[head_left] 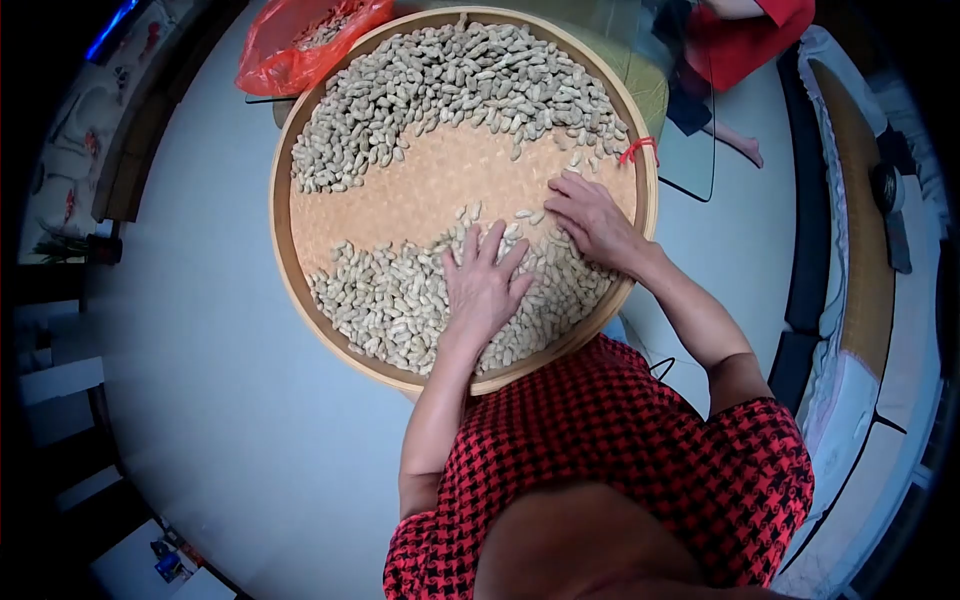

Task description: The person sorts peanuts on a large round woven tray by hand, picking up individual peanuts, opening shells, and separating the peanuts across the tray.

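Note:
A round woven tray (440, 190) with a wooden rim holds unshelled peanuts in two heaps, with a bare strip of weave between them. The far heap of peanuts (450, 75) looks greyer; the near heap of peanuts (385, 305) is paler. My left hand (482, 280) lies over the near heap, fingers spread and pointing away from me. Toward the tray's right side, my right hand (592, 220) rests at the upper edge of that heap, fingers stretched to the left beside a few loose peanuts. Whatever lies under the palms is hidden.
An open red plastic bag (310, 40) with reddish bits inside touches the tray's far left. A red tie (638, 150) is knotted on the right rim. Another person's bare foot (740, 145) shows behind a glass edge at upper right. A long sofa (860, 230) stands at right.

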Demonstrator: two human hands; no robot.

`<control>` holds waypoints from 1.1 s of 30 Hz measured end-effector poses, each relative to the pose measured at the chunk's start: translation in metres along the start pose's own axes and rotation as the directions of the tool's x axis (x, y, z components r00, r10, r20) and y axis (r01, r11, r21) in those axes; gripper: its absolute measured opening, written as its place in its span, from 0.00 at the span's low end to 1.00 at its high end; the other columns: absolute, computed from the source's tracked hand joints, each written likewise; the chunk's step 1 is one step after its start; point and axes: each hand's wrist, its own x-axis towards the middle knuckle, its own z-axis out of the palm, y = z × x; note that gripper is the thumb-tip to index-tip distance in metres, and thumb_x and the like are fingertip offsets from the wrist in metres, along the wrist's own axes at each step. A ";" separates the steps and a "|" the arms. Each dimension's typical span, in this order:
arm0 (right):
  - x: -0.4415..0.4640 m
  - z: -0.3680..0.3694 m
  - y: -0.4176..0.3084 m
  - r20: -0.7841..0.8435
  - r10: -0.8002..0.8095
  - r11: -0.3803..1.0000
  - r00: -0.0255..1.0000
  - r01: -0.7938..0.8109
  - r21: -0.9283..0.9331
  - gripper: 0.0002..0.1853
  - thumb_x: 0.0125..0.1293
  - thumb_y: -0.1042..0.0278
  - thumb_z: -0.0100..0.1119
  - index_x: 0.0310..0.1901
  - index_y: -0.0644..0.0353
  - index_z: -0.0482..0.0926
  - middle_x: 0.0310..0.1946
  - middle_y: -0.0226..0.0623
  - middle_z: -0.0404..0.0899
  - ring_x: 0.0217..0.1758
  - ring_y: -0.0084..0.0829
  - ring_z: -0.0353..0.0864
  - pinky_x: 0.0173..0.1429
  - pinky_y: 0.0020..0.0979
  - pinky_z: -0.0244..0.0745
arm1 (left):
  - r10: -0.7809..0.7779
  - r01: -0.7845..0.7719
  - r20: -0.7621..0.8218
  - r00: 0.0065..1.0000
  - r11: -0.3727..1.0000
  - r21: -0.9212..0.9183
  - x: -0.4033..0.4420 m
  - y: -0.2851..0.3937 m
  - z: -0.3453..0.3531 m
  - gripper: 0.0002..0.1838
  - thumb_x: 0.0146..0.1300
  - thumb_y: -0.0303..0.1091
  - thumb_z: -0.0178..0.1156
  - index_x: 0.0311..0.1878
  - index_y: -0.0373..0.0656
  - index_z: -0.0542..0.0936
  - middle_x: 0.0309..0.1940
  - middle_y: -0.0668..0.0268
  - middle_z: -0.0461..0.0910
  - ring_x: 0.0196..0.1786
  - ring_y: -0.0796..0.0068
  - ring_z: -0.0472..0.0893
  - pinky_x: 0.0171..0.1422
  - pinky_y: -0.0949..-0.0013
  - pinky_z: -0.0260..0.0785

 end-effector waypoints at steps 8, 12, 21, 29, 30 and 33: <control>0.058 0.026 0.012 -0.258 0.049 0.994 0.965 -0.023 0.106 0.11 0.56 0.77 0.53 0.43 0.62 0.74 0.39 0.45 0.71 0.42 0.46 0.72 0.45 0.38 0.69 | -0.064 0.064 0.013 0.998 0.996 -0.067 -0.024 0.005 -0.012 0.23 0.56 0.40 0.60 0.58 0.57 0.73 0.62 0.57 0.62 0.66 0.55 0.58 0.62 0.38 0.47; 0.078 0.040 0.013 -0.189 0.062 0.993 0.980 -0.079 -0.087 0.10 0.56 0.76 0.51 0.41 0.61 0.71 0.33 0.46 0.69 0.37 0.47 0.73 0.40 0.41 0.69 | -0.069 0.068 -0.013 0.998 0.994 -0.091 -0.029 0.003 -0.007 0.23 0.55 0.40 0.61 0.57 0.57 0.74 0.61 0.57 0.63 0.67 0.54 0.57 0.61 0.35 0.47; 0.076 0.044 0.016 -0.172 0.041 0.997 0.984 -0.052 -0.060 0.07 0.55 0.77 0.49 0.37 0.63 0.71 0.32 0.46 0.69 0.37 0.48 0.74 0.39 0.42 0.71 | -0.088 0.080 -0.057 0.994 0.987 -0.139 -0.032 0.003 -0.004 0.23 0.56 0.38 0.60 0.57 0.54 0.74 0.62 0.58 0.63 0.67 0.55 0.58 0.64 0.38 0.42; 0.083 0.042 0.006 -0.034 0.063 0.992 0.997 -0.066 -0.109 0.06 0.59 0.71 0.50 0.36 0.62 0.72 0.32 0.49 0.70 0.39 0.49 0.75 0.40 0.43 0.71 | -0.089 0.081 -0.059 0.994 0.989 -0.127 -0.035 0.000 0.001 0.24 0.54 0.37 0.62 0.56 0.53 0.74 0.61 0.58 0.64 0.66 0.56 0.60 0.64 0.38 0.43; 0.085 0.043 0.005 -0.031 0.075 0.990 0.997 -0.078 -0.119 0.07 0.59 0.68 0.52 0.36 0.61 0.72 0.33 0.49 0.71 0.39 0.49 0.76 0.40 0.42 0.71 | -0.077 0.068 -0.070 0.995 0.989 -0.128 -0.035 0.000 0.001 0.25 0.54 0.38 0.62 0.57 0.54 0.73 0.62 0.58 0.63 0.66 0.55 0.60 0.63 0.35 0.43; 0.086 0.044 0.003 -0.042 0.104 0.991 0.994 -0.100 0.092 0.08 0.58 0.68 0.54 0.37 0.61 0.72 0.32 0.50 0.72 0.38 0.49 0.75 0.39 0.43 0.71 | -0.100 0.095 -0.045 0.994 0.991 -0.093 -0.037 0.004 -0.003 0.26 0.54 0.39 0.62 0.58 0.55 0.72 0.63 0.58 0.62 0.67 0.55 0.59 0.62 0.33 0.43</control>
